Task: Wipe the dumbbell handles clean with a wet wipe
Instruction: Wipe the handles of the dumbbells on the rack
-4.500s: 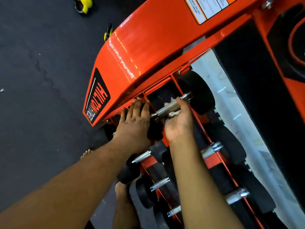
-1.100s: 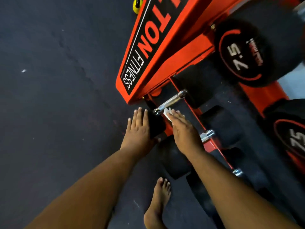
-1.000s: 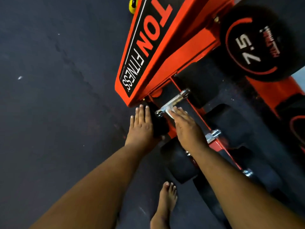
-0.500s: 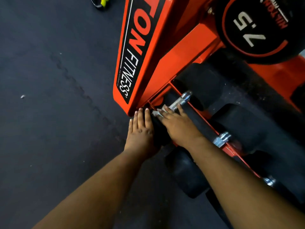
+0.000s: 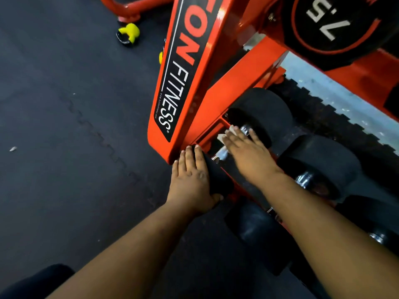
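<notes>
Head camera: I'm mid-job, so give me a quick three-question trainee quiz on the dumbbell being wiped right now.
1. True or false: the left hand rests flat on the near black end of the dumbbell.
2. Which hand presses the white wipe onto the dumbbell handle? A) left B) right C) both
3. Fill in: the small weight lying on the floor beyond the orange rack is coloured ______.

Key
1. True.
2. B: the right hand lies over the handle with the wipe showing at its fingertips.
3. Yellow: the small yellow weight.
</notes>
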